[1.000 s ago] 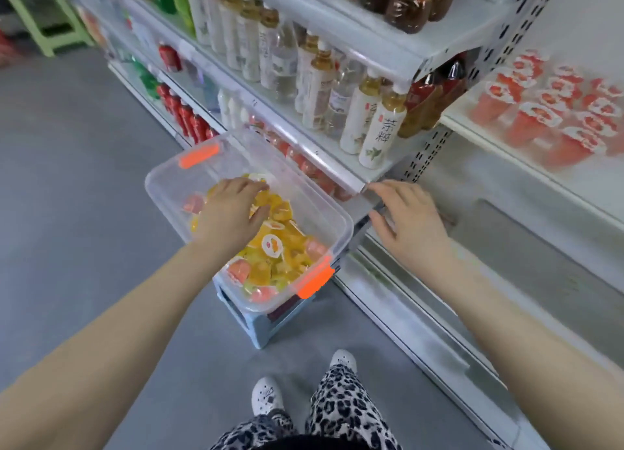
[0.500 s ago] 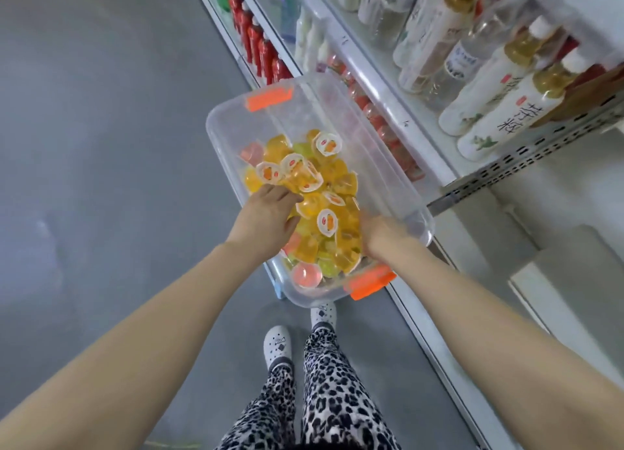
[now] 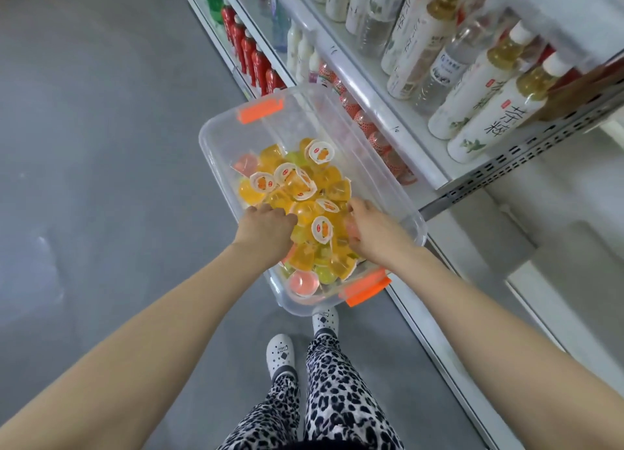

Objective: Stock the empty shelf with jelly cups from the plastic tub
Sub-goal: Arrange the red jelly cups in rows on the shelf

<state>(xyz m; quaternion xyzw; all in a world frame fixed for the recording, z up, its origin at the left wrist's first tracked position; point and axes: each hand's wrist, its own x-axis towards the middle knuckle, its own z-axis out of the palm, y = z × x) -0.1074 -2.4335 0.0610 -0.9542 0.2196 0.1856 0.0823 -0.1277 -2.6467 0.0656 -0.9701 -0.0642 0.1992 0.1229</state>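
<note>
- Clear plastic tub (image 3: pixel 305 122) on the aisle floor, with far latch (image 3: pixel 260 110) and near latch (image 3: pixel 366 287), both orange.
- Heaped inside the tub: jelly cups (image 3: pixel 304 186), mostly yellow-orange, a few pink and green (some lid-up, some tipped).
- Left hand (image 3: pixel 266 226) over the tub's near half, fingers curled down into the cups; hold hidden, cannot tell.
- Right hand (image 3: pixel 374 235) at the tub's near right side, fingertips buried among the cups; grip likewise unclear.
- Right of the tub: shelf of tea bottles (image 3: pixel 499 118).
- Just past the tub's near end: white clogs (image 3: pixel 280 351).
</note>
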